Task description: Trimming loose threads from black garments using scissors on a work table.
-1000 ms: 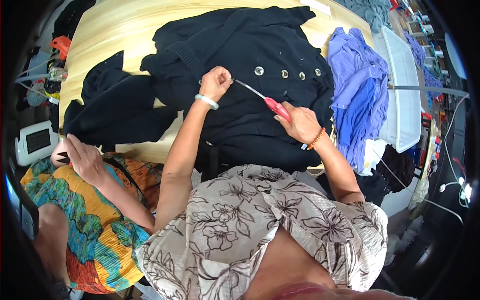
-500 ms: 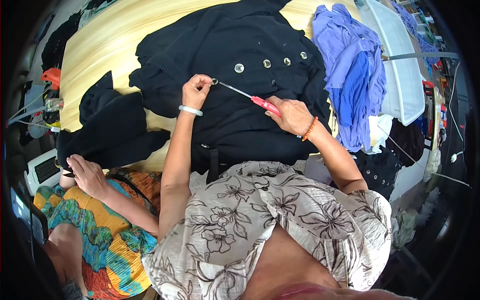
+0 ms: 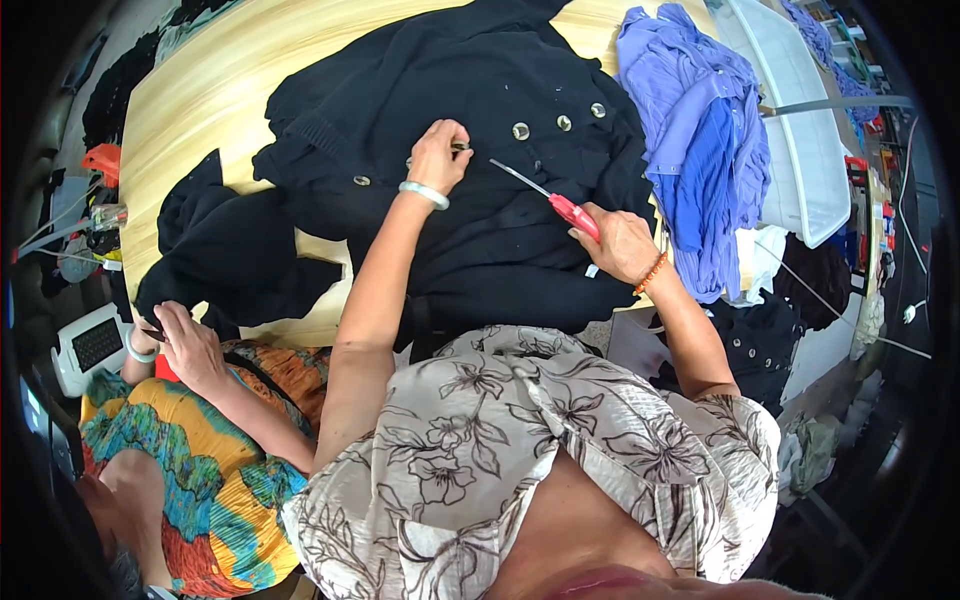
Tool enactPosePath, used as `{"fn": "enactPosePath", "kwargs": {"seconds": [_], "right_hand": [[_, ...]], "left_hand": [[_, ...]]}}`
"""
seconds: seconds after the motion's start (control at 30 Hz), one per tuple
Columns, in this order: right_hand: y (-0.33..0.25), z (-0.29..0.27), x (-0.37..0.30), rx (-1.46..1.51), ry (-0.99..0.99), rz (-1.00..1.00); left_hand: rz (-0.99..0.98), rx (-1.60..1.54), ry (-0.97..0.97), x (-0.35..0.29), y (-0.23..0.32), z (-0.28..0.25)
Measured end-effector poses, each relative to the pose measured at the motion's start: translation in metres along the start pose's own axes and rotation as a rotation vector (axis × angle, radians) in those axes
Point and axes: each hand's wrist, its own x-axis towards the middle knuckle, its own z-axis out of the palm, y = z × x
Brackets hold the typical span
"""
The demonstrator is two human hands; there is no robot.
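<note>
A black knit garment (image 3: 400, 90) is spread on the table, with a row of large shiny buttons along it. My left hand (image 3: 438, 160) is closed in a pinch on one button (image 3: 460, 148), lifting it slightly with the cloth; the fingers partly cover it. My right hand (image 3: 622, 245) grips a screwdriver (image 3: 575, 215) by its red handle. Its thin metal shaft points up and left, the tip short of the pinched button. Another button (image 3: 361, 180) lies left of my left hand, and a button (image 3: 520, 131) sits to the right.
Purple-blue shirts (image 3: 690, 80) lie on the right of the pale wooden table (image 3: 190, 100), beside a white plastic bin (image 3: 805, 170). At lower left, a co-worker's hand (image 3: 195, 350) handles another black garment (image 3: 230, 250). A grey bar (image 3: 840, 103) juts in from the right.
My left hand has moved right from one button to the neighbouring one. My right hand has drawn the screwdriver right and down, its tip now away from the left fingers.
</note>
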Motion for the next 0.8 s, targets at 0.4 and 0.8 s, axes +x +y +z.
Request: {"fn": "enactPosePath", "kwargs": {"seconds": [0.4, 0.8], "right_hand": [[-0.009, 0.001, 0.013, 0.048, -0.006, -0.039], [0.033, 0.010, -0.011, 0.100, 0.189, -0.002]], "left_hand": [[-0.019, -0.482, 0.110, -0.019, -0.028, 0.005], [0.297, 0.166, 0.133, 0.017, 0.047, 0.044]]}}
